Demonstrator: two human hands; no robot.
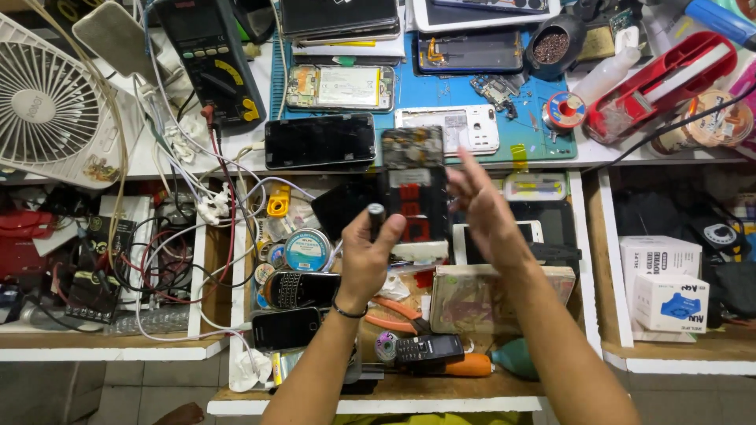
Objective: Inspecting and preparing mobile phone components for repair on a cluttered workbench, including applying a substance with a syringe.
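Cluttered bench, left hand [364, 256] (gripping tool [376, 216]), opened phone [413, 193]

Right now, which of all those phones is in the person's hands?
The opened phone with its insides showing, held up between the left hand and the right hand. The other phones lie flat on the bench.

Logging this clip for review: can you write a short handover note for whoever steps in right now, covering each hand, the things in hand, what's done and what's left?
Left hand: closed around a dark tool handle, tip end hidden, held beside the opened phone.
Right hand: blurred, open, fingers at the phone's right edge; whether it grips is unclear.
Opened phone: held upright over the cluttered drawer, back cover off, board and red parts exposed.
Done: the phone is already open.
Left: its internals remain exposed and nothing is refitted. Other phones lie on the blue mat, and orange pliers in the drawer.
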